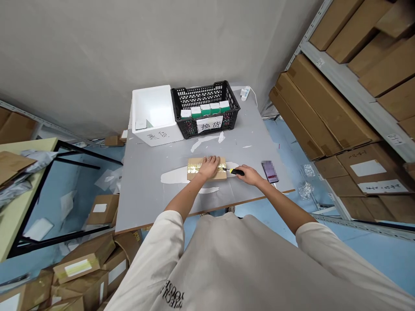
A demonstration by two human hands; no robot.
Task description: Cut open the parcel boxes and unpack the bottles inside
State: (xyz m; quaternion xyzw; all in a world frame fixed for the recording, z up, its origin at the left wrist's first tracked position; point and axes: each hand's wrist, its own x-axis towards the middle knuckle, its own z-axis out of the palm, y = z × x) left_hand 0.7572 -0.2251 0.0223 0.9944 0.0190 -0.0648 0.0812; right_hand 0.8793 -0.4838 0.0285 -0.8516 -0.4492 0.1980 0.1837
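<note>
My left hand (208, 167) lies flat on top of a small cardboard box (193, 168), which has shiny gold tape (221, 167) across its middle. My right hand (250, 175) is shut on a black and yellow box cutter (236, 172), with its tip at the right end of the tape. The box sits on a grey table (155, 194) marked with white patches. A phone (269, 171) with a blurred screen lies to the right of my right hand.
At the table's far end stand a white foam box (155, 114) and a black plastic crate (205, 110) holding several small white-and-green boxes. A power strip (245, 93) lies behind them. Metal shelves (340, 108) hold cartons at right; more cartons (84, 263) sit on the floor at lower left.
</note>
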